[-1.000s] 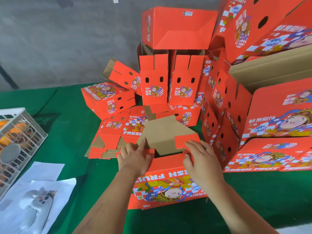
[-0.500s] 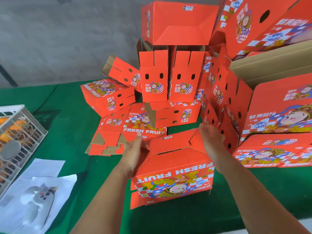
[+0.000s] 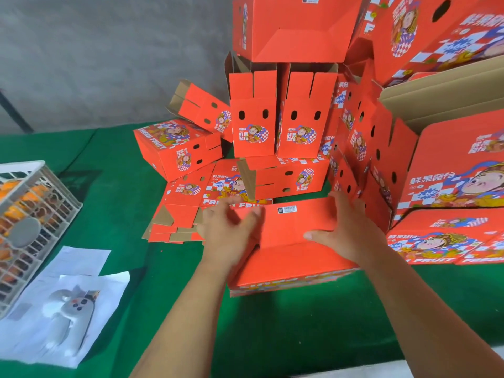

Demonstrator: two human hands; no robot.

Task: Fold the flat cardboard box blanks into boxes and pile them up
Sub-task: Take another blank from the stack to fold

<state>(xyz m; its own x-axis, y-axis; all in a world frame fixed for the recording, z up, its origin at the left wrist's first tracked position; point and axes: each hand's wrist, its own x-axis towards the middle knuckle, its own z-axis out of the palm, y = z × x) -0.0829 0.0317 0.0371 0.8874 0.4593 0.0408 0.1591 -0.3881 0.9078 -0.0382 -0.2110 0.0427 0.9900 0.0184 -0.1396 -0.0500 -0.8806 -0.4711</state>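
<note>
**Pressing the bottom flaps shut on the box in hand**

Closing flaps, current box (image 3: 294, 241): sits on the green desk (image 3: 300, 336) directly in front of the person, plain red flap side up, printed face turned down toward the near edge. Left hand (image 3: 229, 230) lies on the left flaps, fingers spread and fairly straight, though blurred, so exact contact unclear. Right hand (image 3: 346, 230) is flat on the right side, fingers extended, thumb out along the fold.

Judgement: press evenly with both palms so the flaps seat flush; hold the far edge square, or the walls may bow outward. Once it holds, it goes onto the pile of folded boxes (image 3: 278, 113) behind. Flat blanks (image 3: 191, 203) lie just left of the box.

Legible print: "FRESH FRUIT" on boxes and blanks, Chinese characters "鲜果發貨" (last characters uncertain), a cartoon figure, "666" burst. Barcode sticker (image 3: 287, 209) on the flap, unreadable.
</note>
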